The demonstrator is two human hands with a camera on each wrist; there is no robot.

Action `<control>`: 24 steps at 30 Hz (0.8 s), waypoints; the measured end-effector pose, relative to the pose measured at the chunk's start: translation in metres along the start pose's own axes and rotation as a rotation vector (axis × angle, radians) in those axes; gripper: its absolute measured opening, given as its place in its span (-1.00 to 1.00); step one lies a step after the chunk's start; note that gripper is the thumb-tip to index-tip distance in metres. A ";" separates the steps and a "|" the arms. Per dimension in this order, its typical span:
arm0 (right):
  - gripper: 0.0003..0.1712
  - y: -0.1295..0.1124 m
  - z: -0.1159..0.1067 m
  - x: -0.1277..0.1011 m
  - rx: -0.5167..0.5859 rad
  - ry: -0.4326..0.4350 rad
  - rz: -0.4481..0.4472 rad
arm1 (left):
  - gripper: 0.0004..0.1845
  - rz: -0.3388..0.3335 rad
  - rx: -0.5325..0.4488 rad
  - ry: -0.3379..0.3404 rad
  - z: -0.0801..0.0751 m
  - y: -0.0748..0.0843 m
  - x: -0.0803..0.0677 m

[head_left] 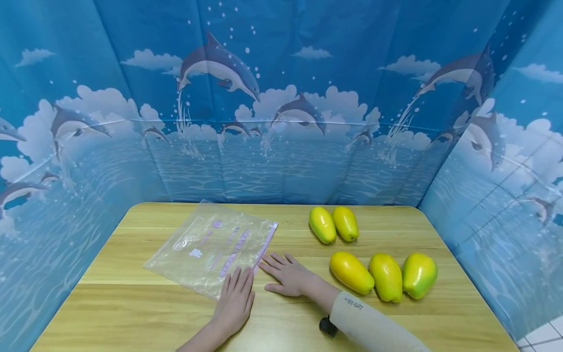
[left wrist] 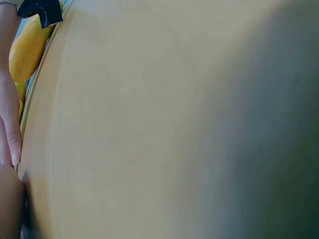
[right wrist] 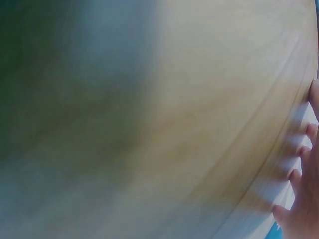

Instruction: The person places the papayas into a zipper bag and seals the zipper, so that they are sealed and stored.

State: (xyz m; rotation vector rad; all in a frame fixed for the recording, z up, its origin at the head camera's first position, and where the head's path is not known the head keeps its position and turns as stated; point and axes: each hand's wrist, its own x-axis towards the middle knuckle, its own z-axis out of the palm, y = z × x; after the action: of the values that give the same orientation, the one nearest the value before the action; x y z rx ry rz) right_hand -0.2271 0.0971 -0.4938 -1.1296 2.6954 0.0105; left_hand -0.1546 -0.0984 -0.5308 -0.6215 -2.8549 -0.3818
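Clear plastic zip bag lies flat toward the bench's left side, pinned at its near corner by the flattened left hand, the right hand spread beside its seal, five mangoes near the right edge.

Left hand: bare, forearm unsleeved. Right hand: bare; behind its wrist, a pale grey-beige sleeve with small dark lettering near the cuff. A small black device sits under that cuff.
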 end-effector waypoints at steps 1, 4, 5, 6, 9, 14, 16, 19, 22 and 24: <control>-0.27 0.000 0.000 0.000 0.001 -0.001 0.001 | -0.48 0.003 0.003 0.005 0.000 0.000 0.000; -0.27 0.000 0.000 0.000 0.005 -0.001 0.003 | -0.48 0.002 0.003 0.012 0.000 0.000 -0.001; -0.27 0.000 0.000 0.001 0.008 -0.002 0.003 | -0.48 0.001 0.000 0.014 0.000 0.000 -0.001; -0.27 0.000 0.000 0.001 0.008 -0.003 0.002 | -0.48 0.002 -0.002 0.019 0.000 0.000 -0.001; -0.27 0.000 0.000 0.001 0.008 -0.004 0.002 | -0.48 0.008 -0.009 0.039 0.001 0.000 -0.002; -0.27 0.001 0.000 0.000 0.006 0.005 -0.002 | -0.48 -0.002 -0.038 0.127 0.001 0.000 -0.001; -0.27 0.001 0.001 0.000 0.008 0.009 -0.004 | -0.48 -0.010 -0.041 0.174 0.002 0.000 0.000; -0.27 0.001 0.001 0.000 0.011 0.014 -0.006 | -0.49 -0.010 -0.031 0.241 0.002 -0.001 0.002; -0.26 0.001 0.002 0.000 0.007 0.014 -0.007 | -0.51 0.003 -0.024 0.310 0.003 -0.003 0.003; -0.26 0.001 0.002 0.000 0.005 0.014 -0.008 | -0.50 0.015 -0.027 0.364 0.004 -0.003 0.004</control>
State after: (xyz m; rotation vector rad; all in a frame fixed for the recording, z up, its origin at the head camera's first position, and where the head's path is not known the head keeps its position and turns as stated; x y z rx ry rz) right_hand -0.2277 0.0981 -0.4955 -1.1428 2.7017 -0.0059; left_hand -0.1602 -0.0988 -0.5339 -0.5172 -2.5012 -0.4773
